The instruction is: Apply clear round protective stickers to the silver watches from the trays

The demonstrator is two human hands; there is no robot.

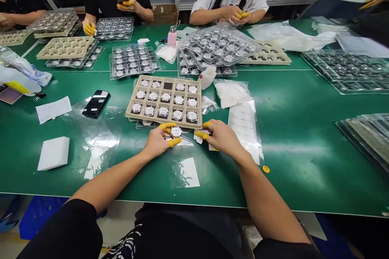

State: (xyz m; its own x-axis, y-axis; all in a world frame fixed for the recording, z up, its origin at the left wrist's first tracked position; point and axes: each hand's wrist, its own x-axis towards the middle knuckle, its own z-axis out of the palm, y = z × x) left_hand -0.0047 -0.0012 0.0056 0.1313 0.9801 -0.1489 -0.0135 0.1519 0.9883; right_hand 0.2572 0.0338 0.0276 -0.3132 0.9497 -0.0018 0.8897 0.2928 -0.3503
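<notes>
Round silver watch (176, 132) sits between the fingers of the left hand (156, 141), just off the front edge of a beige compartment tray (165, 77) that holds more of the same watches in rows. It looks small, stiff and fairly heavy for its size. Its polished metal may prove slippery and its face fragile, so the rim seems the best place to take hold, away from the dial. Yellow finger cots (174, 142) cover the fingertips, and the left thumb and fingers close around the rim, grasping the watch above a sheet of clear plastic film (174, 170). The right hand (220, 137) lies just beside it, fingers bent and nearly closed, with its covered tips at a small white slip of paper (199, 137); whether they pinch the slip cannot be told. All of this lies near the front edge of a green work bench (291, 129).
</notes>
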